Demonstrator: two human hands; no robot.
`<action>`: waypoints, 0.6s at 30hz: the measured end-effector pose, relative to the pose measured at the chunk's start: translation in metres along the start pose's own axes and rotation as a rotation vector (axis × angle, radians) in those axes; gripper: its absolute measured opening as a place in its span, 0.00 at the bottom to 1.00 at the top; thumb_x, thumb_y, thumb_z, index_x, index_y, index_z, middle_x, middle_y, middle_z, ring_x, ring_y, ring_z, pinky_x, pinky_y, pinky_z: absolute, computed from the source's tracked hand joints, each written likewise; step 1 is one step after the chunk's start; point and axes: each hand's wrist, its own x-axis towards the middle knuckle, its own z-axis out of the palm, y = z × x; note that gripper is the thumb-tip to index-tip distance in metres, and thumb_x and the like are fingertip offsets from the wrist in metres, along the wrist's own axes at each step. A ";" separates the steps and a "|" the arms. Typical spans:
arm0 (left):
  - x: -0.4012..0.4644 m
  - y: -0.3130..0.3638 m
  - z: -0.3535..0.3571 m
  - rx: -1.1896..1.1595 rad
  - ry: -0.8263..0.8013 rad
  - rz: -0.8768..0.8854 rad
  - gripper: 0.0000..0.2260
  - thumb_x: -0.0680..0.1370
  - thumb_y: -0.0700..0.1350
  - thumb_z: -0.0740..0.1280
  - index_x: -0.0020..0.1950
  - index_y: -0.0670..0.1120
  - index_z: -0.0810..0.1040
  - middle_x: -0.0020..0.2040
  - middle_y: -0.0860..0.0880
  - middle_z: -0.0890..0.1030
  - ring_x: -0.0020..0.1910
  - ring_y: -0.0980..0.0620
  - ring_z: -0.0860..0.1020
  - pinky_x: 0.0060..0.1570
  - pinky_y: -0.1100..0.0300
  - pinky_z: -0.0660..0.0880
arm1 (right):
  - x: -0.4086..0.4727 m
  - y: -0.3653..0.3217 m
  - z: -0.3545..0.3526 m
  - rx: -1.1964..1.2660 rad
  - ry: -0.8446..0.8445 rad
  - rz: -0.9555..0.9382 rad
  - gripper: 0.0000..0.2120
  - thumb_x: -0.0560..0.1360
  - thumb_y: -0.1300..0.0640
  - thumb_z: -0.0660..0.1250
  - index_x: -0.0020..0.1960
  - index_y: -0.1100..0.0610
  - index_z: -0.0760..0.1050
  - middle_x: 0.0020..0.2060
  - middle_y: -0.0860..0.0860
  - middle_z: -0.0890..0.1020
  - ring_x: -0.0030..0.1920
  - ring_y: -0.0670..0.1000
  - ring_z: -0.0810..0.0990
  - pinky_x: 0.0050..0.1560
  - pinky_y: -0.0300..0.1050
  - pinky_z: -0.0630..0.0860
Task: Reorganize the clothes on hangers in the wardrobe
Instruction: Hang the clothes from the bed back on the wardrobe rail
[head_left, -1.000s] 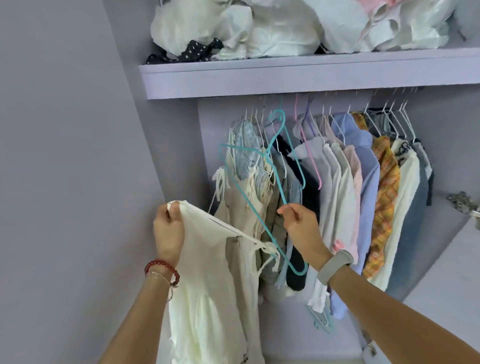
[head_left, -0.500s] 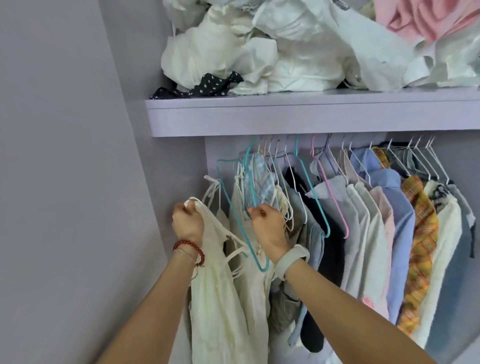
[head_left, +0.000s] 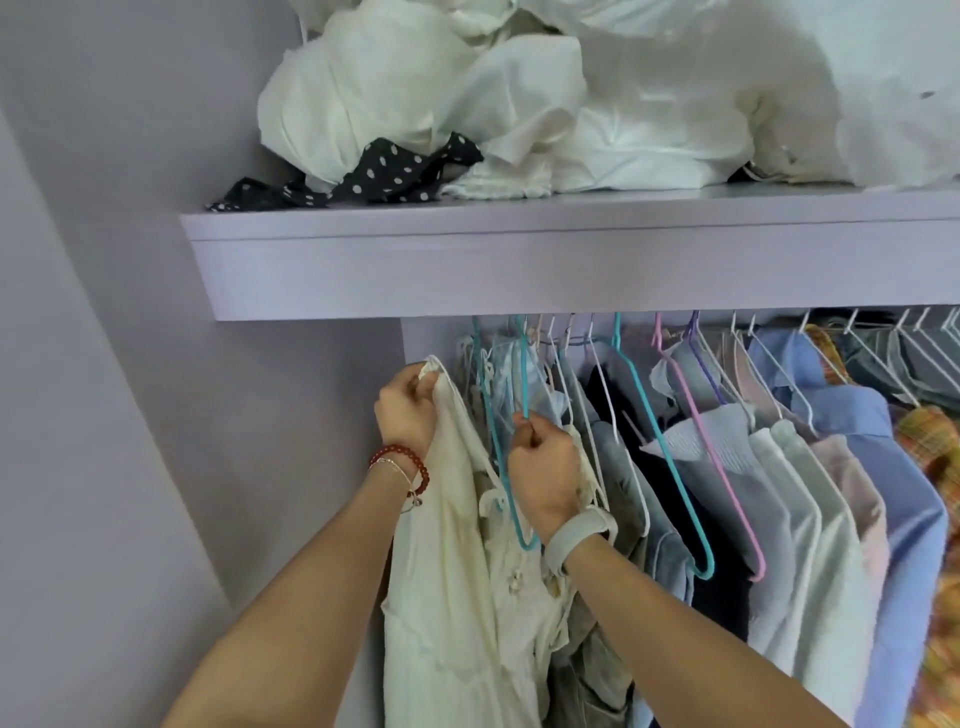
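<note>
Mid-task: most shirts (head_left: 779, 493) hang on the rail under the shelf (head_left: 519, 270) (rail itself hidden), but the cream dress (head_left: 452, 571) is not yet on its teal hanger (head_left: 498, 467) — that step is left. Left hand (head_left: 408, 410) is raised at the far left end of the row, fingers pinching the dress's top edge. Right hand (head_left: 543, 467) is fisted beside it, gripping the hanger's wire — hook up near the rail; hooked or not, can't tell.
</note>
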 end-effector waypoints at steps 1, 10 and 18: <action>0.000 -0.011 0.003 0.050 -0.013 -0.029 0.06 0.78 0.41 0.64 0.49 0.46 0.81 0.46 0.46 0.82 0.47 0.52 0.77 0.45 0.68 0.67 | -0.001 0.002 0.000 -0.024 -0.007 -0.021 0.11 0.76 0.65 0.57 0.42 0.65 0.78 0.31 0.61 0.77 0.30 0.55 0.70 0.33 0.45 0.67; 0.011 -0.065 -0.002 0.012 0.089 -0.499 0.07 0.76 0.43 0.65 0.51 0.43 0.81 0.50 0.39 0.81 0.48 0.40 0.79 0.54 0.50 0.77 | -0.001 0.009 0.002 -0.116 -0.138 0.011 0.13 0.77 0.62 0.56 0.41 0.67 0.75 0.35 0.62 0.78 0.37 0.59 0.75 0.38 0.48 0.71; 0.053 0.004 0.010 -0.374 0.056 -0.141 0.07 0.77 0.36 0.63 0.50 0.35 0.78 0.41 0.46 0.75 0.39 0.54 0.74 0.45 0.60 0.75 | -0.010 0.003 0.020 -0.020 -0.105 0.018 0.11 0.77 0.64 0.56 0.41 0.67 0.74 0.33 0.59 0.77 0.35 0.56 0.73 0.36 0.46 0.68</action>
